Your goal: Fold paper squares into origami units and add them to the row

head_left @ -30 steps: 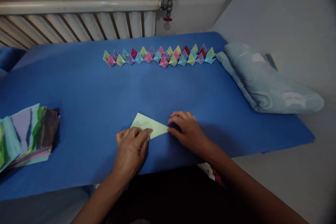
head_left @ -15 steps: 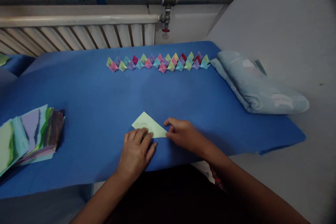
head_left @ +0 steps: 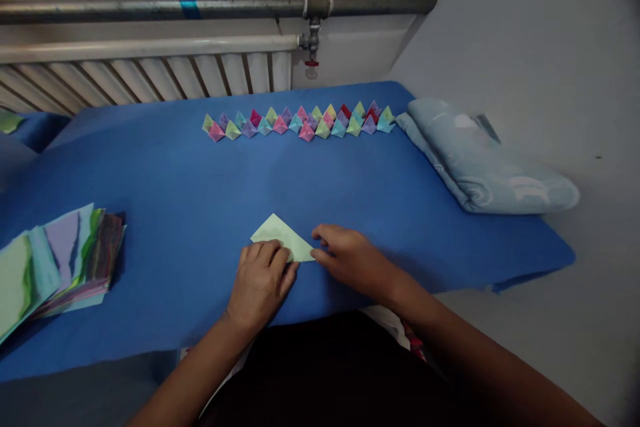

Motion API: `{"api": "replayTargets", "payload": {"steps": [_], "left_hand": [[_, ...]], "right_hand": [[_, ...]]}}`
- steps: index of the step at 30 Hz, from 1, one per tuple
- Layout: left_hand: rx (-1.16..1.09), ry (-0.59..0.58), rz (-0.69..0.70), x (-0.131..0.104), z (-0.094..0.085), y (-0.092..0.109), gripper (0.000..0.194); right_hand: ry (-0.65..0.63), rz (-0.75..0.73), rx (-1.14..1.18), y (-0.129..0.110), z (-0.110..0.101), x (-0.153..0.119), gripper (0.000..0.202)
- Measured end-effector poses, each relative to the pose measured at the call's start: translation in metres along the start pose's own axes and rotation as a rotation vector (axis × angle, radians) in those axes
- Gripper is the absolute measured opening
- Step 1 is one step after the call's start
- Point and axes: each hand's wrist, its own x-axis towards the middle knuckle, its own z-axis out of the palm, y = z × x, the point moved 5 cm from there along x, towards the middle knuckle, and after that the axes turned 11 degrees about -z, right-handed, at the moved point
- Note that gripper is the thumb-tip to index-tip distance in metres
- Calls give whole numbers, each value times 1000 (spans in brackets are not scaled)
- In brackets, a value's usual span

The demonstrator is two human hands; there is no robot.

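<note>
A pale green sheet of folding paper [head_left: 274,227], folded to a pointed shape, lies flat on the blue-covered surface before me. My left hand [head_left: 261,278] rests on its lower left part, fingers bent and close together, holding it down and hiding that edge. At the paper's right corner is my right hand [head_left: 350,257]. Its thumb tip touches or nearly touches the corner, while the bent index finger stays apart above it. Further back stand several small folded paper pieces [head_left: 306,131] in pink, green, blue, purple, yellow and red, lined up in two rows.
A fanned stack of coloured paper sheets [head_left: 63,253] lies at the left. On the right is a folded light blue blanket [head_left: 490,167] against the wall. Behind the blue surface [head_left: 175,180] run a white radiator [head_left: 200,73] and a metal pipe [head_left: 250,7] with a red-handled valve.
The camera view has shifted slightly, showing more of the pink note on the wall. Both hands stay nearly in place at the green paper, with the right thumb a little further left.
</note>
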Motion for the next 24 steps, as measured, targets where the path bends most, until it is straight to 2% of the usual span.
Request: {"api": "replayTargets", "payload": {"steps": [2,4,8,10,12,16,18,20,24], "left_hand": [[-16,8,-3,0,-1,0,15],[-29,4,-11,0,-2,0,17],[-43,-18,-16,1,-3,0,19],[-38,-25,-20,1,-3,0,20],[-34,-32,-28,1,-2,0,20],[-46,-34,-35,1,-1,-1,20],[-48,-24,-39,1,-2,-1,20],[-44,-14,-42,1,-3,-1,19],[-35,-17,-34,1,-2,0,18]], "right_hand": [[-48,-14,-36,-4,3,-4,27],[-67,44,35,1,6,-4,34],[-54,194,268,19,9,3,35],[-68,224,336,23,10,5,34],[-74,206,291,19,7,5,33],[-54,69,7,0,-2,-2,29],[-100,52,1,-4,1,-5,29],[-131,81,96,-2,5,-6,30],[-72,171,370,8,10,-2,24]]}}
